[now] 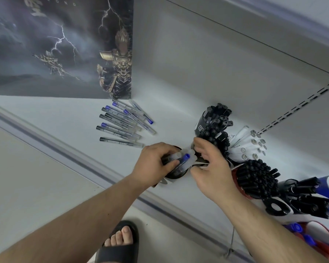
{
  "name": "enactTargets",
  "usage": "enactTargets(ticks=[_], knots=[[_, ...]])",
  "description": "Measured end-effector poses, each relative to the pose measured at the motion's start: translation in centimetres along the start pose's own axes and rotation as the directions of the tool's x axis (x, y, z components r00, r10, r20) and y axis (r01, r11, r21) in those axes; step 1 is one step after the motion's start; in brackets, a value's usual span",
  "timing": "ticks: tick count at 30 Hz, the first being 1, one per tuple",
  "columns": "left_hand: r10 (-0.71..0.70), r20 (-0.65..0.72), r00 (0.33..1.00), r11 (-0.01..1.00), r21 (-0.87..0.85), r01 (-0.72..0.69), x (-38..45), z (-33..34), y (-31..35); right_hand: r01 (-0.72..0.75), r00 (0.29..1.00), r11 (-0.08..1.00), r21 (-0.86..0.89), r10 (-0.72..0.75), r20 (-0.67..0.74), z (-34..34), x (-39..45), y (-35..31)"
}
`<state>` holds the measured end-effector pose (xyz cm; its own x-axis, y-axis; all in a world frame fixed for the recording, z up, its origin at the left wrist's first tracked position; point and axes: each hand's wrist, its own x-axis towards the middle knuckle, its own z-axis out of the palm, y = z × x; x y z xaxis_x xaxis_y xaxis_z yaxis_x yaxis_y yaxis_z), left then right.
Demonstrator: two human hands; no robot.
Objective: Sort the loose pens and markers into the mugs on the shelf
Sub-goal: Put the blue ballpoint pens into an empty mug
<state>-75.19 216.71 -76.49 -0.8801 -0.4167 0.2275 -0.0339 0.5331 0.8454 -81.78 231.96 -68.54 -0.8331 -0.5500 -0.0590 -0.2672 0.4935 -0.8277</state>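
Blue-capped pen [182, 160] among clear-capped ones, both hands at a dark mug [176, 172].
Left hand [156, 164] pinches the bundle; right hand [210, 164] rests fingers loosely spread (holding nothing); loose pens [123, 124] lie on the shelf [65, 118] behind.

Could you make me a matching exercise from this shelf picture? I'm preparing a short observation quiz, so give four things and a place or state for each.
Things:
1. loose pens
2. left hand
3. white markers
4. poster box

Places or states:
A. standing at the shelf's back left
B. lying flat on the shelf
C. gripping pens at a dark mug
D. fanned out at the right

Pairs: 1-B, 2-C, 3-D, 4-A
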Motion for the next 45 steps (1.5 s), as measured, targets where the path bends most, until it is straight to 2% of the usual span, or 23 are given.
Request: enactTargets(ticks=[1, 3, 6, 8, 11, 12, 14, 17, 20, 22, 24, 26, 27, 29, 30, 32, 34, 36, 38, 40, 42, 45], knots=[[-0.012, -0.012, 1.0, 1.0, -0.001, 0.012, -0.1, -0.2, 0.0, 0.023, 0.995, 0.999, -0.038, -0.026, -0.092, 0.0, 0.1, 0.6], [-0.066, -0.032, 0.997, 0.998, -0.027, 0.065, -0.2, -0.6, 0.0, 0.035, 0.985, 0.992, -0.125, -0.055, -0.164, 0.0, 0.3, 1.4], [-0.117, -0.111, 0.987, 0.991, -0.086, 0.107, -0.2, -0.7, 0.0, 0.075, 0.985, 0.942, -0.326, -0.122, -0.125, 0.2, 0.4, 1.7], [-0.114, -0.139, 0.984, 0.992, -0.072, 0.104, 0.0, -0.7, -0.1, 0.096, 0.986, 0.834, -0.544, -0.155, -0.063, 0.9, 0.4, 1.6], [-0.019, -0.117, 0.993, 0.994, 0.103, 0.031, 0.5, -0.3, -0.3, 0.119, 0.974, 0.595, -0.795, -0.225, -0.023, 2.4, 0.4, 1.6], [0.022, -0.116, 0.993, 0.983, 0.185, -0.001, 0.7, 0.0, -0.4, 0.107, 0.971, 0.558, -0.823, -0.237, -0.034, 2.8, 0.5, 1.7], [0.035, -0.146, 0.989, 0.963, 0.269, 0.006, 0.7, 0.3, -0.5, 0.1, 0.962, 0.556, -0.825, -0.264, -0.062, 3.3, 0.5, 1.9], [-0.071, -0.214, 0.974, 0.976, 0.187, 0.112, -0.1, -0.3, -0.1, 0.128, 0.949, 0.616, -0.778, -0.302, -0.084, 3.5, 0.3, 1.9], [-0.161, -0.233, 0.959, 0.977, 0.102, 0.189, -1.2, -0.8, 0.5, 0.089, 0.982, 0.76, -0.644, -0.175, -0.072, 2.7, 0.2, 1.1], [-0.253, -0.2, 0.946, 0.966, -0.003, 0.258, -1.3, -1.4, 1.0, 0.005, 0.997, 0.914, -0.407, -0.036, -0.069, 1.0, 0.2, -0.1], [-0.379, -0.161, 0.911, 0.922, -0.154, 0.356, -1.1, -2.2, 1.5, -0.102, 0.992, 0.995, -0.014, 0.1, -0.078, -1.1, 0.0, -2.0], [-0.509, -0.122, 0.852, 0.83, -0.331, 0.448, -0.8, -3.1, 2.2, -0.162, 0.962, 0.931, 0.326, 0.222, -0.157, -2.9, -0.5, -3.2], [-0.556, -0.105, 0.825, 0.781, -0.405, 0.475, -0.6, -3.5, 2.6, -0.199, 0.938, 0.851, 0.486, 0.31, -0.158, -3.4, -0.8, -3.5], [-0.585, -0.068, 0.808, 0.709, -0.526, 0.469, -0.3, -4.2, 3.6, -0.297, 0.868, 0.593, 0.748, 0.494, -0.047, -3.6, -1.1, -3.5], [-0.566, -0.036, 0.824, 0.684, -0.579, 0.444, -0.2, -4.5, 4.1, -0.346, 0.826, 0.469, 0.813, 0.563, 0.027, -3.4, -1.2, -3.3], [-0.486, 0.054, 0.872, 0.655, -0.638, 0.405, -0.3, -4.5, 5.1, -0.418, 0.771, 0.332, 0.845, 0.623, 0.137, -2.3, -1.5, -3.0], [-0.435, 0.134, 0.89, 0.635, -0.655, 0.409, -0.3, -4.3, 5.7, -0.461, 0.762, 0.296, 0.837, 0.615, 0.202, -0.9, -1.8, -3.1], [-0.42, 0.136, 0.897, 0.623, -0.675, 0.394, 0.0, -4.5, 5.8, -0.518, 0.757, 0.381, 0.766, 0.621, 0.203, 0.3, -1.7, -2.9], [-0.377, 0.087, 0.922, 0.673, -0.657, 0.338, 0.5, -5.3, 5.7, -0.544, 0.755, 0.537, 0.645, 0.649, 0.097, 0.6, -1.0, -2.5], [-0.299, 0.047, 0.953, 0.814, -0.508, 0.281, 1.1, -6.5, 5.7, -0.524, 0.759, 0.612, 0.592, 0.651, -0.002, 0.1, -0.3, -2.1], [-0.202, 0.05, 0.978, 0.955, -0.212, 0.208, 1.6, -7.3, 5.9, -0.482, 0.778, 0.66, 0.576, 0.625, -0.065, -0.3, 0.1, -1.9], [-0.081, 0.254, 0.964, 0.989, 0.143, 0.045, 2.2, -6.8, 6.6, -0.43, 0.824, 0.773, 0.466, 0.547, -0.149, -0.1, 0.0, -1.3]])
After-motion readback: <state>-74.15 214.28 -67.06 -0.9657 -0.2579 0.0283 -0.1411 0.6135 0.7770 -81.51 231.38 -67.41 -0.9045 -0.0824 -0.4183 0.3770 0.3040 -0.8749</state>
